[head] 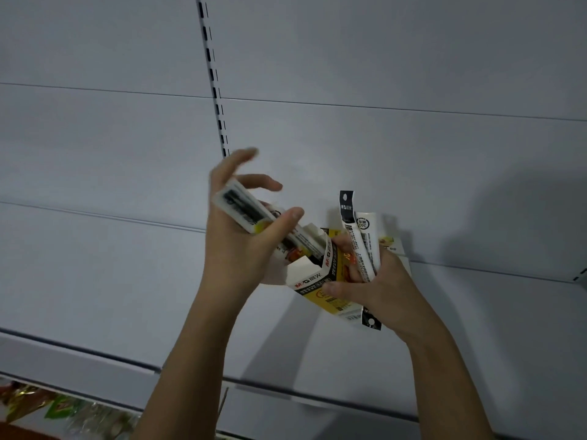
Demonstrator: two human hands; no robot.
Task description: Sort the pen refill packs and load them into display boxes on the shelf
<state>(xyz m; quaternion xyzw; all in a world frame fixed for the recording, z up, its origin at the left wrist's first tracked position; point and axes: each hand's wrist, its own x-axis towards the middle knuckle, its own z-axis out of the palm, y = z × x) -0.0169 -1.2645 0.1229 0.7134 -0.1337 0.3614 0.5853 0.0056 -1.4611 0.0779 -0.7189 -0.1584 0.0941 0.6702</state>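
I see two bare arms raised before a pale grey metal shelf unit (397,154). My left hand (244,246) curls thumb and fingers around a bundle of slim white and black pen refill packs (244,214), angling its lower end into the open top of a small white and yellow cardboard display box (317,281). My right hand (378,287) grips that box from the side while its fingers also pinch two or three more long white refill packs (359,239), which stand upright beside the box. The box is held in the air, not on the shelf. I judge loading is midway: one bundle going in, some packs waiting, shelving not yet done
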